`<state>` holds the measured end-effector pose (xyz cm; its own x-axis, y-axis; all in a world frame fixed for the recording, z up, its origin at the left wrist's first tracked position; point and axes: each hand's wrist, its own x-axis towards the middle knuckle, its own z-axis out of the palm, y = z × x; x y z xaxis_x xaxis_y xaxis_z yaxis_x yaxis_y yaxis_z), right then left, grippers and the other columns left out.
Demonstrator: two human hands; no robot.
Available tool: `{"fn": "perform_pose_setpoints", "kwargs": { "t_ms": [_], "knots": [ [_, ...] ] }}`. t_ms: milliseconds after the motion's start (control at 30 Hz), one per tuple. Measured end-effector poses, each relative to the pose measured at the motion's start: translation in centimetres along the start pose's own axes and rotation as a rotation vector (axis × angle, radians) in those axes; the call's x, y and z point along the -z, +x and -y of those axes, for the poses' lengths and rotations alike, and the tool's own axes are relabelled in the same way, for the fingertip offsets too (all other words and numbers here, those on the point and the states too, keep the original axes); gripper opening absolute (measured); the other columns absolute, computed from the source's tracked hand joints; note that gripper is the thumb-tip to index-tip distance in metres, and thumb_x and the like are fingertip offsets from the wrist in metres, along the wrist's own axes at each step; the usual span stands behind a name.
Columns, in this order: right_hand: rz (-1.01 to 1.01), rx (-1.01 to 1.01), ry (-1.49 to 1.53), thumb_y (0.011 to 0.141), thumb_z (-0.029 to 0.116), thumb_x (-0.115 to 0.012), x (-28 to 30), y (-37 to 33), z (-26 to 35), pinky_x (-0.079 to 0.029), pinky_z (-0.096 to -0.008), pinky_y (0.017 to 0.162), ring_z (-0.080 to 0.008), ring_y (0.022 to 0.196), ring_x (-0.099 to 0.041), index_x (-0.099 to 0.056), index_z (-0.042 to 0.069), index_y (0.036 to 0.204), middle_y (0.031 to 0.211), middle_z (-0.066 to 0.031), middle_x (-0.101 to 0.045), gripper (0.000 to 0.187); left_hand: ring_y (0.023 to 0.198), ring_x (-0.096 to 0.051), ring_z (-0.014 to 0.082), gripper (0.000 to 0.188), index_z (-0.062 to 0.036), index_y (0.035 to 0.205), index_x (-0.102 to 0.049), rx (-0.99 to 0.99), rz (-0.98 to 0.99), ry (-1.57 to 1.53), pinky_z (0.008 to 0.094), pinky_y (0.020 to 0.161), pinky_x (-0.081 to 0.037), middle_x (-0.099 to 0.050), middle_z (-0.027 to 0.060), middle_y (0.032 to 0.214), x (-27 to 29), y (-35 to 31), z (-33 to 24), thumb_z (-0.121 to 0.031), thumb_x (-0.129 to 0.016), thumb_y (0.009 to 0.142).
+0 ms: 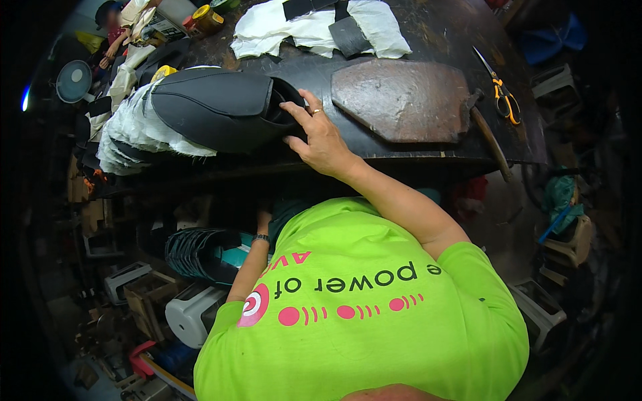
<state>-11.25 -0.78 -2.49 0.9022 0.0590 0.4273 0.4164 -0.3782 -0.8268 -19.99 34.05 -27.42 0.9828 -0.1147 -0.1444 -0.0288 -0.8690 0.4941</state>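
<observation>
A black shoe upper (214, 107) lies on its side at the table's front left, its open collar facing right. It tops a row of nested uppers with frayed white lining (127, 137). At the collar my right hand (321, 137) grips the rim, fingers over the edge by the opening and thumb lower down outside. My left hand (265, 215) hangs below the table edge past a dark wristwatch (261, 238); its fingers are hidden.
A worn slab (401, 100) sits right of the upper, with a hammer (491, 140) and orange-handled scissors (503, 93) beyond. White cloth with black pieces (321, 30) lies at the back. Below left are a bundle of dark curved pieces (200, 254) and a stool (190, 314).
</observation>
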Motion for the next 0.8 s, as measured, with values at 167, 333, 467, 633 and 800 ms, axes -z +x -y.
{"fn": "perform_pose_setpoints", "kwargs": {
  "t_ms": [167, 333, 467, 633, 800],
  "knots": [
    [-0.002, 0.001, -0.017, 0.083, 0.011, -0.075, -0.1, 0.1, 0.1, -0.045, -0.0455, 0.109, -0.0465, 0.129, -0.052, -0.053, 0.012, 0.143, 0.156, -0.0264, -0.031, 0.064, 0.111, -0.063, 0.0458, 0.035, 0.0014, 0.124, -0.064, 0.011, -0.013, -0.015, 0.0493, 0.097, -0.052, -0.065, 0.0297, 0.122, -0.4, 0.0, 0.8, -0.018, -0.053, 0.097],
    [-0.007, -0.005, -0.039, 0.083, 0.01, -0.076, -0.1, 0.2, 0.4, -0.044, -0.0454, 0.11, -0.0474, 0.133, -0.05, -0.053, 0.013, 0.142, 0.155, -0.0279, -0.031, 0.064, 0.111, -0.063, 0.046, 0.034, 0.0017, 0.123, -0.064, -0.003, 0.004, -0.014, 0.0494, 0.097, -0.052, -0.064, 0.0301, 0.122, -0.8, 0.8, 2.3, -0.018, -0.053, 0.097],
    [-0.006, -0.003, -0.051, 0.082, 0.01, -0.076, 0.0, 0.1, 0.5, -0.042, -0.0455, 0.112, -0.0483, 0.135, -0.048, -0.053, 0.012, 0.142, 0.156, -0.0288, -0.03, 0.064, 0.111, -0.063, 0.0462, 0.034, 0.002, 0.123, -0.064, 0.015, 0.033, -0.034, 0.0495, 0.097, -0.052, -0.064, 0.0304, 0.122, 1.2, 1.0, 1.2, -0.017, -0.053, 0.098],
    [0.009, -0.014, -0.06, 0.082, 0.01, -0.076, -0.1, 0.1, 0.3, -0.042, -0.046, 0.113, -0.0477, 0.135, -0.048, -0.052, 0.012, 0.143, 0.157, -0.0287, -0.029, 0.065, 0.107, -0.064, 0.0446, 0.029, 0.0041, 0.111, -0.067, -0.072, 0.266, 0.412, 0.0522, 0.096, -0.052, -0.067, 0.03, 0.115, 11.0, -0.9, -8.9, -0.018, -0.056, 0.096],
    [-0.04, 0.051, 0.013, 0.081, 0.015, -0.081, 0.0, 0.3, 0.3, -0.037, -0.0442, 0.116, -0.0438, 0.142, -0.041, -0.036, 0.01, 0.155, 0.155, -0.0274, -0.035, 0.087, 0.096, -0.07, 0.0355, 0.024, -0.0001, 0.114, -0.071, -0.259, 0.251, -0.054, 0.0403, 0.088, -0.055, -0.071, 0.0214, 0.108, 23.0, -1.4, -23.7, -0.013, -0.068, 0.093]
  ]
}}
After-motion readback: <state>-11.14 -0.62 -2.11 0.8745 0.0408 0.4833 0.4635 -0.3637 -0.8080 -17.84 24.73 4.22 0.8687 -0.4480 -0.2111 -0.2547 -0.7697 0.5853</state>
